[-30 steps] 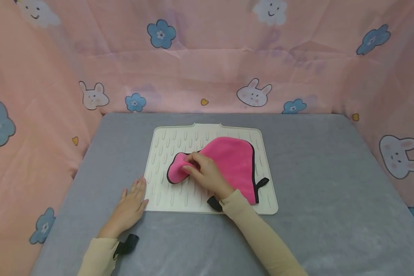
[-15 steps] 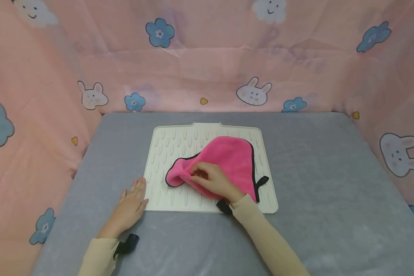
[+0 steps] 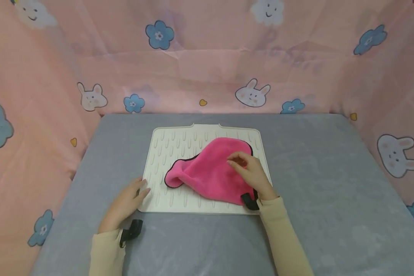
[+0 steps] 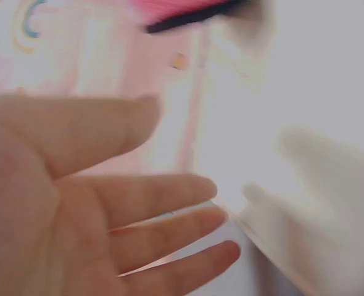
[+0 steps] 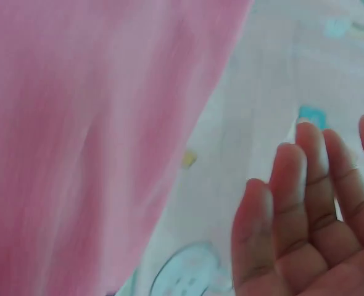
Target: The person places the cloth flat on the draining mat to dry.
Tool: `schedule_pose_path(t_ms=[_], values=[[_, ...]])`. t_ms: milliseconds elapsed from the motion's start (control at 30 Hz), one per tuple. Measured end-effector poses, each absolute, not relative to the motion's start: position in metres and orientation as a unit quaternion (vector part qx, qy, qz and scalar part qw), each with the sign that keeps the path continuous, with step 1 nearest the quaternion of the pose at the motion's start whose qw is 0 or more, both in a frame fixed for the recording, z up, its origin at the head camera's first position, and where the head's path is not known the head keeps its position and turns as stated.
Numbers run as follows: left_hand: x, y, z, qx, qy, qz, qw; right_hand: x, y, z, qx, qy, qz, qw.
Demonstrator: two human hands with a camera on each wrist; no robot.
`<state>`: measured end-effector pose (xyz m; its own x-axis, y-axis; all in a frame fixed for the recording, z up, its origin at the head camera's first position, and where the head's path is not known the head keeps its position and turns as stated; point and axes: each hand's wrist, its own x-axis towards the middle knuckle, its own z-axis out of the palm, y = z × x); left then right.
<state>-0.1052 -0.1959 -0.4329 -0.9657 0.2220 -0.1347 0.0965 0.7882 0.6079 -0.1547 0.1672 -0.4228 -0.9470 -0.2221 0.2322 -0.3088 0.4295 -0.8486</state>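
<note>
Evidently right hand (image 3: 251, 173), loosely bent, empty, over pink black-trimmed plush cloth (image 3: 210, 174), long axis toward counter's (image 3: 326, 176) left edge. Left hand (image 3: 125, 202) relaxed, seemingly empty, off cloth's narrow end.

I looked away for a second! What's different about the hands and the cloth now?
The right hand let go of the narrow end of the pink cloth and moved right, over the wide part. The cloth's near edge spread out. The left hand tilted up from lying flat. The white ridged board stayed put, with the cloth still on it.
</note>
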Motion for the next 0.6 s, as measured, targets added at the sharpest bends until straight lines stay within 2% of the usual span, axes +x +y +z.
schedule_pose_path(t_ms=[167,367,600], values=[[-0.147,-0.173,-0.418,0.09,0.921,0.366,0.094,-0.164,0.2,-0.43,0.101,-0.85,0.516,0.036],[-0.209,-0.152,-0.427,0.127,0.886,0.404,0.188,-0.188,0.229,-0.436,0.045,-0.862,0.505,-0.001],[-0.233,-0.134,-0.436,0.097,0.857,0.444,0.242,-0.213,0.245,-0.449,-0.016,-0.877,0.479,-0.042]])
